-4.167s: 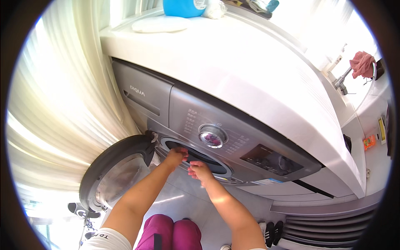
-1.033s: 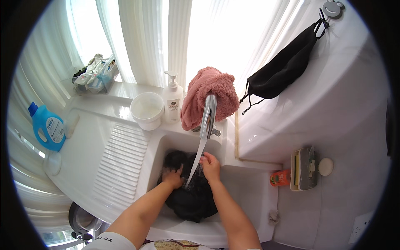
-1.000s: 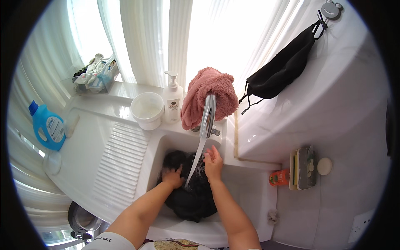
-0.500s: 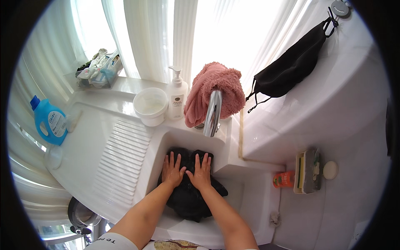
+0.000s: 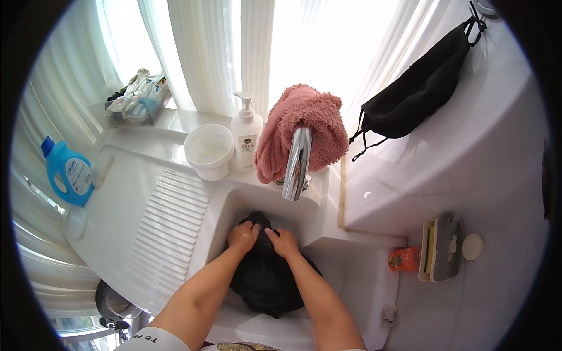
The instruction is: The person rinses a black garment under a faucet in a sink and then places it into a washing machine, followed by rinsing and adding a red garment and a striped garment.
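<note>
A dark, wet-looking black cloth (image 5: 266, 284) lies bunched in the white sink (image 5: 351, 281), under the chrome faucet (image 5: 298, 164). My left hand (image 5: 242, 236) has its fingers curled into the far left part of the cloth. Close by on the right, my right hand (image 5: 283, 242) grips the same bundle, thumb toward the left one. Between the two hands a fold of the cloth stands up a little. Most of the fingertips are buried in the fabric.
Left of the sink is a ribbed washboard (image 5: 172, 225). Behind stand a white tub (image 5: 209, 153) and a pump bottle (image 5: 246, 137); a pink towel (image 5: 316, 111) drapes the faucet. Blue detergent jug (image 5: 69, 174) far left, black mask (image 5: 415, 88) and soap holder (image 5: 439, 250) right.
Both hands have gone from lying flat with fingers spread on the cloth to curling round it. The cloth's far end is gathered and drawn slightly nearer.
</note>
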A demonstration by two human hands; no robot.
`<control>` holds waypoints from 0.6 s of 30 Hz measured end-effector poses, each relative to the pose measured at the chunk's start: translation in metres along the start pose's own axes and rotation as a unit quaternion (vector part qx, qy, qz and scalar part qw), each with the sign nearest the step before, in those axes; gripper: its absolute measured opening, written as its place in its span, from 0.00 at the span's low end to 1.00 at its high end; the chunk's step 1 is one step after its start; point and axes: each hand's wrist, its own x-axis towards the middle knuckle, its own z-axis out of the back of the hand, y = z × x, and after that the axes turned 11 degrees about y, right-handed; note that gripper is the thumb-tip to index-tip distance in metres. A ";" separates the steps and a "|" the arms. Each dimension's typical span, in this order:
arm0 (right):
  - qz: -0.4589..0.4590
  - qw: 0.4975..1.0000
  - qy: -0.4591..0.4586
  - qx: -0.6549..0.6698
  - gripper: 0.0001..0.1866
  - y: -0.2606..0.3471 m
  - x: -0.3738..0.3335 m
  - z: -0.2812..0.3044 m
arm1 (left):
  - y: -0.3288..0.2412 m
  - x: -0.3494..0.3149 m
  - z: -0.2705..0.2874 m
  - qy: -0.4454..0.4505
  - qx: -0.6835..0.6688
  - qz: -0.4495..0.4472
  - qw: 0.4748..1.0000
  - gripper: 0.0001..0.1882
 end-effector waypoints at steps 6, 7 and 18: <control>0.150 0.986 0.053 -0.047 0.40 0.014 -0.114 0.055 | -0.037 -0.101 0.071 0.112 -0.180 -0.109 0.971 0.18; 0.149 0.982 0.053 -0.103 0.42 0.013 -0.129 0.050 | -0.027 -0.114 0.063 0.103 -0.070 -0.128 0.984 0.19; 0.186 0.919 -0.006 -0.347 0.34 -0.031 -0.112 -0.034 | -0.013 -0.090 -0.020 -0.020 0.208 -0.069 0.975 0.21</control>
